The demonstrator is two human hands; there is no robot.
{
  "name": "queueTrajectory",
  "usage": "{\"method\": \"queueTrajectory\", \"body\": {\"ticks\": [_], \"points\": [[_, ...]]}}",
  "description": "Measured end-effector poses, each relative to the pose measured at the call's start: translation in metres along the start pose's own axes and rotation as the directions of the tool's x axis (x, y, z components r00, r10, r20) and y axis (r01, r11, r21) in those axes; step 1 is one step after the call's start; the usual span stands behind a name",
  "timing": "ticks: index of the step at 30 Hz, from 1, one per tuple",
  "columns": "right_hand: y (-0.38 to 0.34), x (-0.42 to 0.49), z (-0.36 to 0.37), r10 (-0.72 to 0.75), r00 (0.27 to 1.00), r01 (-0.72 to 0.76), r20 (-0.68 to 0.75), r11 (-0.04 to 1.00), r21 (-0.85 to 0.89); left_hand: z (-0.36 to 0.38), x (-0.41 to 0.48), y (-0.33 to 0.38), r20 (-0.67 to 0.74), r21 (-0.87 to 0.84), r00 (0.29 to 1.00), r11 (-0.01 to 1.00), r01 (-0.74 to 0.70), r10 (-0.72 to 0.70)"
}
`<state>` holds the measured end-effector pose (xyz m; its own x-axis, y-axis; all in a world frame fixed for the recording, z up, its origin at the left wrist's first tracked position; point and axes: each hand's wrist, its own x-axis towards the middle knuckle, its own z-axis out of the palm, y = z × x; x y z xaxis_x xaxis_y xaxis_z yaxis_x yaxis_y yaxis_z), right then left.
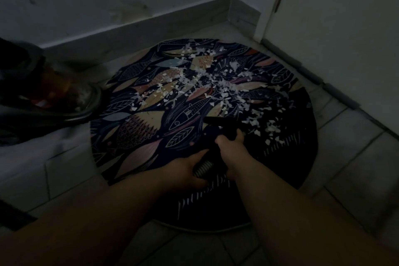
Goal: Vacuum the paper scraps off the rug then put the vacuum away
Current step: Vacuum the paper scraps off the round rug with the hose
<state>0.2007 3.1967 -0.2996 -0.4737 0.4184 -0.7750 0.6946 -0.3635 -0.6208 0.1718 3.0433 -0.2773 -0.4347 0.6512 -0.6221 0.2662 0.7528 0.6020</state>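
Note:
A round dark rug [151, 127] with a fish and leaf pattern lies on the tiled floor. Several white paper scraps [218, 84] are strewn across its far and right parts. My right hand [232, 147] grips the black vacuum nozzle tube [218, 122], whose flat tip rests on the rug just short of the scraps. My left hand [190, 170] holds the ribbed hose [204, 168] right behind it. The vacuum body [54, 95], dark with a clear dust bin, sits on the floor at the left edge of the rug.
A white wall with a baseboard [133, 28] runs behind the rug. A white door [336, 28] stands at the right, with a dark strip along its foot. Pale floor tiles [354, 157] surround the rug. The scene is dim.

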Motion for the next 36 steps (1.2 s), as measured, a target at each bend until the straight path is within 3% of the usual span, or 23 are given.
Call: {"method": "queueTrajectory", "body": {"ticks": [18, 36], "points": [[0.048, -0.030, -0.101, 0.007, 0.989, 0.005, -0.145, 0.997, 0.079, 0.068, 0.013, 0.070, 0.163, 0.080, 0.986, 0.996, -0.051, 0.037], [0.059, -0.026, -0.158, -0.013, 0.941, 0.069, -0.339, 0.986, 0.153, 0.095, 0.040, 0.118, 0.197, 0.139, 0.975, 0.981, -0.132, 0.103]]}}
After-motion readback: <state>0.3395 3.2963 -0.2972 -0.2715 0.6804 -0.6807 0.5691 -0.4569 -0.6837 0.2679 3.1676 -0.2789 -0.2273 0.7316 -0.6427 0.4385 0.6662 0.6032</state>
